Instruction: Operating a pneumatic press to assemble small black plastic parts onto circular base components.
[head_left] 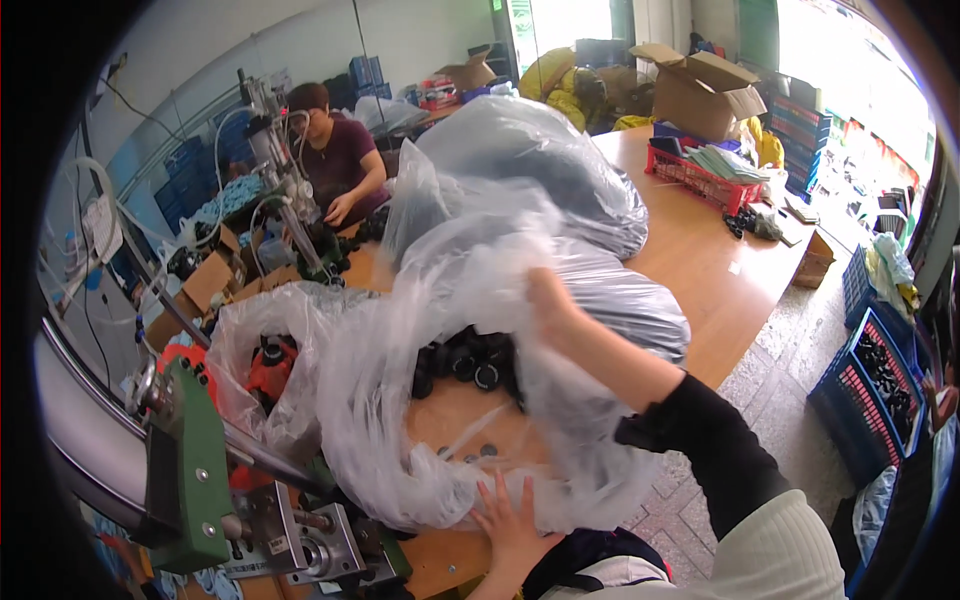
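Right hand [548, 300] clutches the plastic bag [500, 400] up high; left hand [510, 525] lies flat, fingers spread, on its bottom edge. Black parts [468, 362] below could spill if it tips.

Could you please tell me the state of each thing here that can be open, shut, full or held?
Clear plastic bag: open, mouth spread on the table, black round parts inside.
Right hand: lifting the bag's upper film.
Left hand: flat on the bag's lower edge.
Rear plastic bags: full, bulging.
Cardboard box: flaps open.
Red basket: filled.
Blue crate: holding dark parts.
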